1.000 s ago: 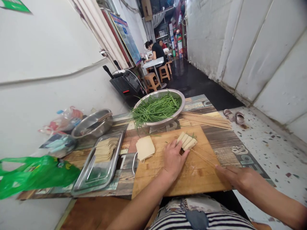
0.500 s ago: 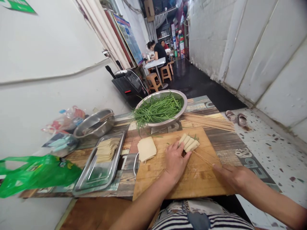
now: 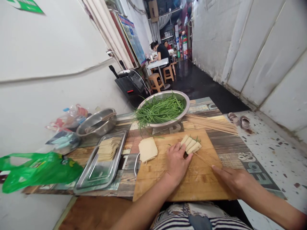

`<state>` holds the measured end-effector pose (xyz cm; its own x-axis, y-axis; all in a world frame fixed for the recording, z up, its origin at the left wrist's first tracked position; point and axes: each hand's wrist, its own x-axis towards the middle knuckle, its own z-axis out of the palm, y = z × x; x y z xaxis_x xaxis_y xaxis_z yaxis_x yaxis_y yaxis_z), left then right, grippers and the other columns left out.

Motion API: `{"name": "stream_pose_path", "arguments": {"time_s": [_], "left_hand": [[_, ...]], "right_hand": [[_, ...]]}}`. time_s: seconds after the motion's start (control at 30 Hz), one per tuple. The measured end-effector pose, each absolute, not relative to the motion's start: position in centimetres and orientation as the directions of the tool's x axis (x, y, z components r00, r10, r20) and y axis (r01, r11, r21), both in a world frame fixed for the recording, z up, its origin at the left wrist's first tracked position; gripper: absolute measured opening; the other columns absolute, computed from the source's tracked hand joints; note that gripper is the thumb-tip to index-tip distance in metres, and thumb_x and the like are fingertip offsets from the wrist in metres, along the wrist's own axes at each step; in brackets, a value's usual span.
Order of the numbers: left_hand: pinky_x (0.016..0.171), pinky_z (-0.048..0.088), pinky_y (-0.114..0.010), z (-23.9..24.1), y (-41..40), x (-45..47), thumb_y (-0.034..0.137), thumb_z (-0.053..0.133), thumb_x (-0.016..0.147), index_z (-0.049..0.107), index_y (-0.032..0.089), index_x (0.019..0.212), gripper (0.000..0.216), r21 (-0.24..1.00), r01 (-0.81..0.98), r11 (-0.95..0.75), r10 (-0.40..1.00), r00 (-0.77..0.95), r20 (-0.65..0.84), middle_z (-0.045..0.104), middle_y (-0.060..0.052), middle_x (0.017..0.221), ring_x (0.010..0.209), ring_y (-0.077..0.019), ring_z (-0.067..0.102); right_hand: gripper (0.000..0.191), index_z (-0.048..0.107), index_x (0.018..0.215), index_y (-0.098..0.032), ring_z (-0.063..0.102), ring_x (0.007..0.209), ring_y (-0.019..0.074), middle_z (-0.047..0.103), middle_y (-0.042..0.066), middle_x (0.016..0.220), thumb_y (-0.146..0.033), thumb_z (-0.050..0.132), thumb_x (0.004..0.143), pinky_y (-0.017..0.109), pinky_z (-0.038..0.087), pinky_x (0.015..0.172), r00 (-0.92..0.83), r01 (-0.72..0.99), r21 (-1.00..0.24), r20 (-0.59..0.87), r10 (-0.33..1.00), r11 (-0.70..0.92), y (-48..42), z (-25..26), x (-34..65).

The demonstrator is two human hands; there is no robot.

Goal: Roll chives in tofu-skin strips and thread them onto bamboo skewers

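A row of several pale tofu-skin rolls [image 3: 191,144], with green chive ends showing at the far right, lies on the wooden cutting board [image 3: 158,179]. My left hand [image 3: 177,159] grips the row from its near left side, fingertips on top and thumb at the near edge. Low over the board's right side, my right hand [image 3: 227,177] pinches a thin wooden skewer [image 3: 202,159] that runs up to the rolls; how deep it sits in them is hidden. Left of my left hand rests a stack of square tofu sheets [image 3: 148,149].
Behind the board stands a metal bowl [image 3: 184,111] heaped with chives [image 3: 163,110]. Loose skewers [image 3: 213,123] lie to its right. A metal tray [image 3: 102,179] of folded tofu sheets [image 3: 109,148], another bowl [image 3: 105,126] and a green plastic bag [image 3: 43,169] are leftward. Two people sit farther back.
My right hand has come slightly closer to the rolls along the skewer. My left hand keeps its hold. The whole view has shifted a little.
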<state>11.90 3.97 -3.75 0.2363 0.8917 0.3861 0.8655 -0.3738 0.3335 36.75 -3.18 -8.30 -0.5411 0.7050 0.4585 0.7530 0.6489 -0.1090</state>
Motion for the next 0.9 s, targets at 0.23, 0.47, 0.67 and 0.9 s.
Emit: {"name": "stream_pose_path", "arguments": {"time_s": [0.23,0.47,0.67,0.9], "left_hand": [[0.094,0.049,-0.049,-4.0,3.9,11.9,0.033,0.073,0.079,0.066,0.018,0.113,0.038,0.331,0.861,-0.386,0.884,0.242,0.401,0.066,-0.014,0.119,0.108,-0.0294,0.061],[0.094,0.049,-0.048,-3.9,3.9,11.8,0.033,0.071,0.080,0.065,0.020,0.113,0.036,0.339,0.851,-0.402,0.880,0.257,0.398,0.066,-0.011,0.119,0.109,-0.0288,0.060],[0.096,0.049,-0.049,-4.0,4.0,11.8,0.032,0.071,0.080,0.064,0.019,0.113,0.036,0.352,0.845,-0.404,0.881,0.255,0.398,0.066,-0.012,0.118,0.110,-0.0288,0.060],[0.094,0.050,-0.048,-4.0,4.0,11.8,0.031,0.071,0.080,0.064,0.018,0.113,0.036,0.347,0.841,-0.416,0.873,0.264,0.410,0.066,-0.012,0.116,0.108,-0.0285,0.061]], "right_hand": [[0.050,0.056,0.127,-0.010,0.067,0.074,0.0141,0.071,0.010,0.095,0.003,0.035,0.084,0.022,0.051,0.066,-0.578,0.725,-0.119,0.431,0.693,0.679,-3.1,-6.9,36.1],[0.050,0.055,0.126,-0.011,0.065,0.066,0.0136,0.070,0.008,0.091,0.004,0.032,0.084,0.024,0.048,0.059,-0.583,0.739,-0.095,0.404,0.704,0.667,-2.6,-6.9,35.7],[0.053,0.053,0.129,-0.011,0.064,0.066,0.0143,0.070,0.010,0.095,0.003,0.032,0.082,0.025,0.048,0.060,-0.585,0.735,-0.079,0.429,0.689,0.673,-2.4,-7.5,35.4],[0.053,0.051,0.128,-0.012,0.062,0.061,0.0146,0.069,0.008,0.088,0.002,0.032,0.081,0.026,0.047,0.055,-0.595,0.733,-0.017,0.471,0.652,0.680,-1.8,-6.9,34.8]]}}
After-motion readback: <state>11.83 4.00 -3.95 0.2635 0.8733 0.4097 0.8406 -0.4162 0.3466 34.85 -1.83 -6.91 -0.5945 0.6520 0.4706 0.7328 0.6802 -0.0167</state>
